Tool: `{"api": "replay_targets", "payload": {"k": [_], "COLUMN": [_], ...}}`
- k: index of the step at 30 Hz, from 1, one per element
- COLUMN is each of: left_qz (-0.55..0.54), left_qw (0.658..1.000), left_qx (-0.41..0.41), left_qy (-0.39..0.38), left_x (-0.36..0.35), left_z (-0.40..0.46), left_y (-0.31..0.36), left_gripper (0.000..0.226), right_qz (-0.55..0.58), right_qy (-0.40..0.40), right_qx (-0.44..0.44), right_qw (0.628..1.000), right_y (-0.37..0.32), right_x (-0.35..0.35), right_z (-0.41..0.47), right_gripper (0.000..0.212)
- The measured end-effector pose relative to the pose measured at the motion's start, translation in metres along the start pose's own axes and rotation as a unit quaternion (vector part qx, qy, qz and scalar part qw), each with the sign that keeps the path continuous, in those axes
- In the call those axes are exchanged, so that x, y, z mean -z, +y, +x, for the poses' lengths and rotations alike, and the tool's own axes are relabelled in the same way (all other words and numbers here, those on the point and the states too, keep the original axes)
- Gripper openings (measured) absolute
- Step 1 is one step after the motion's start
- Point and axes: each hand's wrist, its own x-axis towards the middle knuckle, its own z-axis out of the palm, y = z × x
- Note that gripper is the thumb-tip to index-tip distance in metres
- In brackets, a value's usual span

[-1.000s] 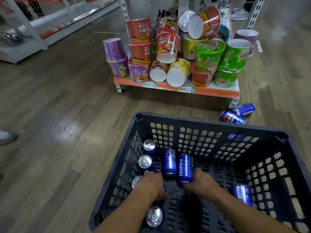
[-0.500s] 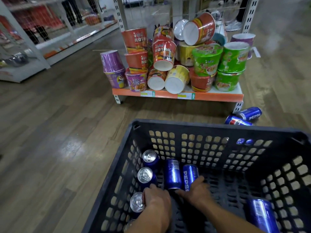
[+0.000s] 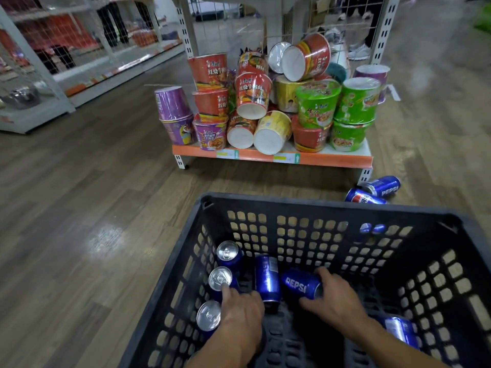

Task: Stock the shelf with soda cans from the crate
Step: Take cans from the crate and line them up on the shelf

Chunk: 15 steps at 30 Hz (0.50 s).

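A black plastic crate [image 3: 326,205] stands on the floor in front of me with several blue Pepsi cans in it. My right hand [image 3: 336,301] grips a lying Pepsi can [image 3: 299,285] near the crate's middle. My left hand [image 3: 243,312] grips an upright can [image 3: 221,278] by the crate's left wall, one finger on its silver top. Another upright can [image 3: 228,252] stands behind it and one [image 3: 210,318] in front. A lying can [image 3: 267,277] sits between my hands. One more can [image 3: 401,330] lies at the right.
A low shelf [image 3: 332,158] with an orange edge stands beyond the crate, piled with noodle cups [image 3: 317,107]. Two Pepsi cans [image 3: 382,185] lie on the wood floor by the shelf's right foot. White wire shelving [image 3: 39,102] runs along the left.
My right hand has closed round the lying Pepsi can and turned it sideways. My left hand has moved forward onto the middle upright can. The view has tilted up.
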Motion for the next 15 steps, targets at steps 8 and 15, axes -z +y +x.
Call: {"api": "replay_targets", "payload": {"k": [8,15], "left_qz": [-0.055,-0.198], "left_qw": [0.995,0.952], "left_qx": [-0.013,0.06], "left_qy": [0.084,0.224], "left_x": [0.008,-0.039], "left_z": [0.006,0.021], "left_y": [0.014,0.031], "left_gripper": [0.04,0.032], "right_qz": [-0.08,-0.025], "right_qy": [-0.087,-0.121], "right_qx": [0.141,0.168], "right_qw": [0.983,0.978], "right_y": [0.019,0.016], "right_x": [0.026,0.008], "right_z": [-0.009,-0.002], "right_gripper": [0.085,0.081]}}
